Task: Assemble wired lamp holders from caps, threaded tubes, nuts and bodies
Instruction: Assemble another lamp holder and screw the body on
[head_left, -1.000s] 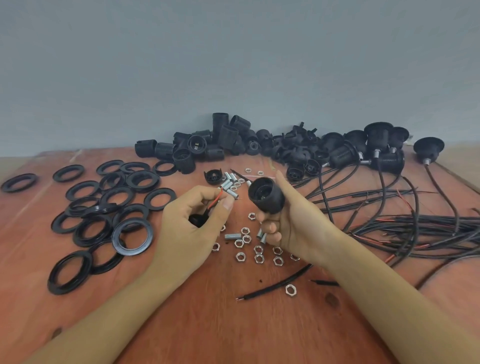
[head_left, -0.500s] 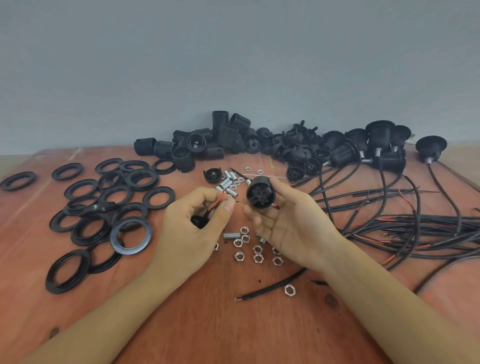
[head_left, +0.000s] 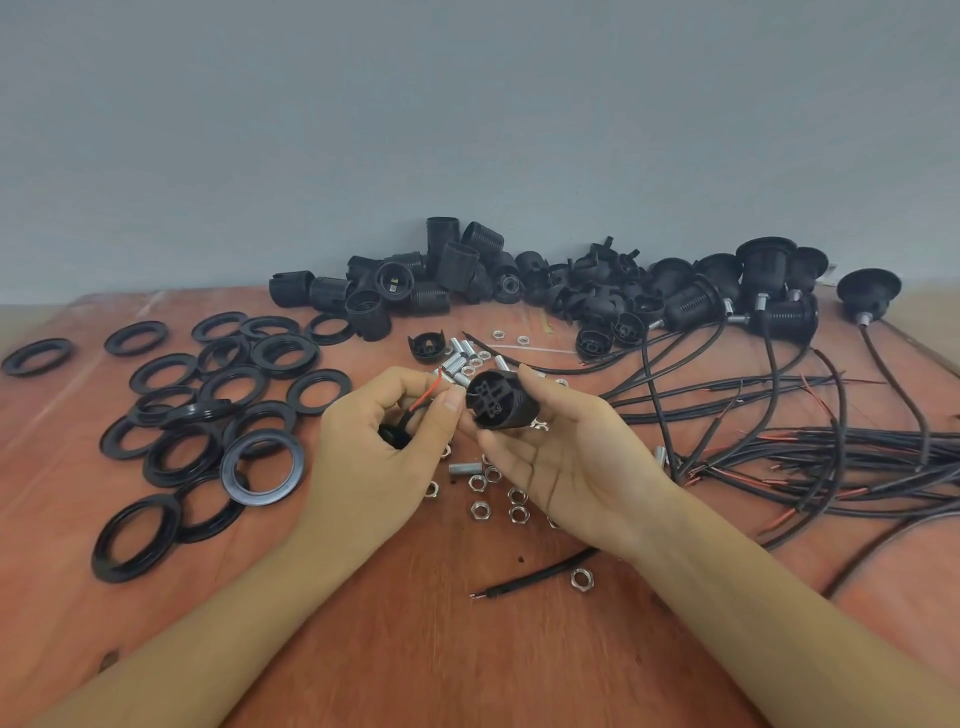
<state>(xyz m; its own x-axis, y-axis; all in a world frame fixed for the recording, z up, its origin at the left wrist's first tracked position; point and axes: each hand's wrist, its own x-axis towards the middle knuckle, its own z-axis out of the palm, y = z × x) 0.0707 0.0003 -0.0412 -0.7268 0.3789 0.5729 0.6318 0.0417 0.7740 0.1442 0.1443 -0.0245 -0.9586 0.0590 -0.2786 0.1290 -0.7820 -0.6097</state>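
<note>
My right hand (head_left: 576, 457) holds a black lamp holder body (head_left: 496, 400) between thumb and fingers, its terminal end turned towards my left hand. My left hand (head_left: 374, 441) pinches a red wire (head_left: 428, 396) at thumb and forefinger and grips a black cap (head_left: 392, 434) lower in its palm. The wire tip is close to the body's terminals, and whether it touches them cannot be told. Loose nuts (head_left: 478, 509) and a threaded tube (head_left: 465, 468) lie on the wooden table (head_left: 467, 649) under my hands.
Several black rings (head_left: 223, 415) are spread on the left. A pile of black bodies and caps (head_left: 493, 283) stands against the back wall. Wired holders (head_left: 769, 306) and a tangle of black cables (head_left: 831, 457) fill the right. A short cable piece (head_left: 535, 577) lies near.
My right hand has turned the body so that its terminal end faces left, and brought it down and closer to the wire in my left hand. My left hand has hardly moved.
</note>
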